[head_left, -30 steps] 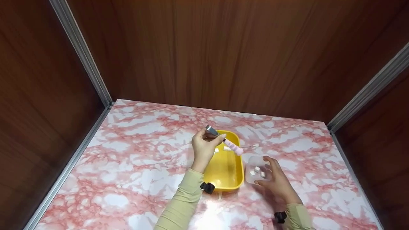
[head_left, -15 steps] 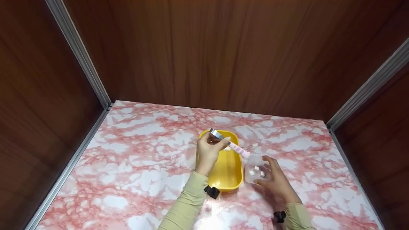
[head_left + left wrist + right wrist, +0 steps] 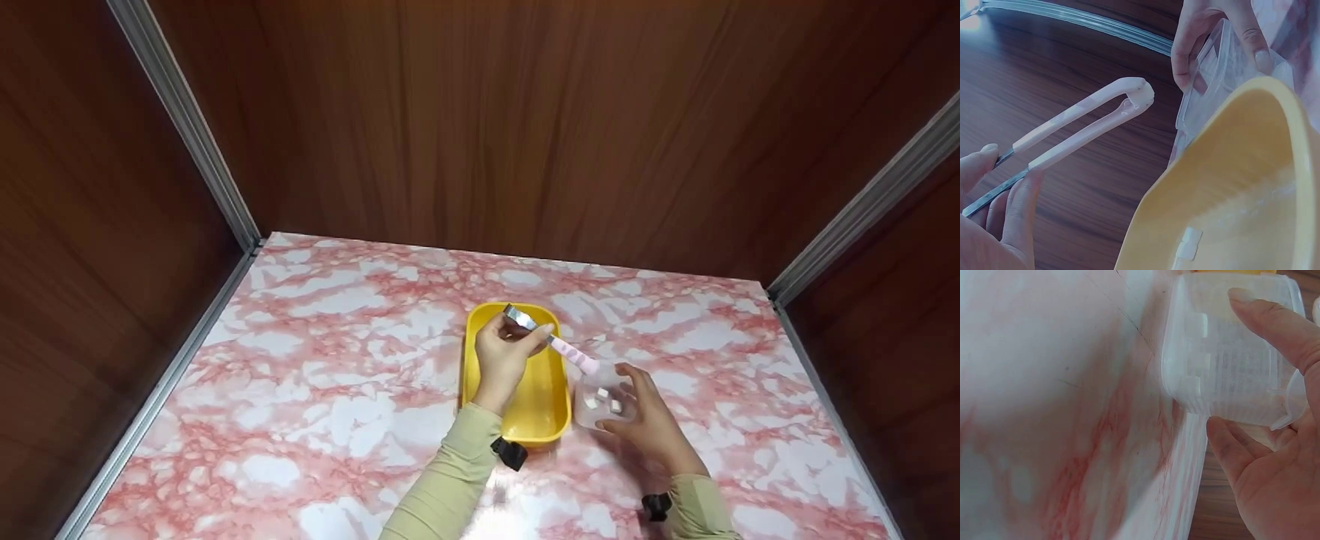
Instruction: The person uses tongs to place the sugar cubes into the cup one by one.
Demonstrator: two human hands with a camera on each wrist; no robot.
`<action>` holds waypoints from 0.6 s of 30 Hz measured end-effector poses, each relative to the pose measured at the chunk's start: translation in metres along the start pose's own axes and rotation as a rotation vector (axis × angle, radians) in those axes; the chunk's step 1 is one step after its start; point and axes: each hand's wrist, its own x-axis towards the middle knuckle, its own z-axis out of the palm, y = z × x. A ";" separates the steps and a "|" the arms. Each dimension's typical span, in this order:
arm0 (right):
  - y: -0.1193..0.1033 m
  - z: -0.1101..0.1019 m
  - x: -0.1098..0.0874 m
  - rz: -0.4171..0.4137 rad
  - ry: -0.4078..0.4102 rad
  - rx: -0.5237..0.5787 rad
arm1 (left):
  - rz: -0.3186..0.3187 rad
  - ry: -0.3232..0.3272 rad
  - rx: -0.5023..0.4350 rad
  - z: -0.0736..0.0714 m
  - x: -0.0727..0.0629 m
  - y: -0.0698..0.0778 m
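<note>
My left hand [image 3: 504,364] pinches small tongs [image 3: 571,352] with metal arms and pink tips. In the left wrist view the tong tips close on a white cube [image 3: 1142,97]. The tips reach over the near-left rim of a clear plastic box [image 3: 591,422]. Fingers and thumb of my right hand [image 3: 651,429] grip that box by its sides; it stands on the table. Several white cubes [image 3: 1197,325] lie at its bottom. Left of the box is a yellow tray [image 3: 536,409], under my left hand. Inside it another white cube [image 3: 1189,244] shows in the left wrist view.
The table [image 3: 337,420] has a red and white marbled top. Dark wood panels [image 3: 480,135] stand behind it and on both sides, with metal rails [image 3: 191,120] at the corners. The tray and the box stand close side by side.
My left hand has carried the tongs rightward and slightly down, from above the tray to the box's edge. My right hand and the box have stayed put.
</note>
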 end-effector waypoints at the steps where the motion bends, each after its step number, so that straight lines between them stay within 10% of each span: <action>1: 0.000 0.000 0.000 0.011 -0.002 0.002 | 0.002 0.000 0.005 0.001 0.000 -0.001; 18: -0.002 0.001 0.002 0.066 -0.014 -0.016 | 0.102 0.010 0.272 0.017 -0.007 -0.014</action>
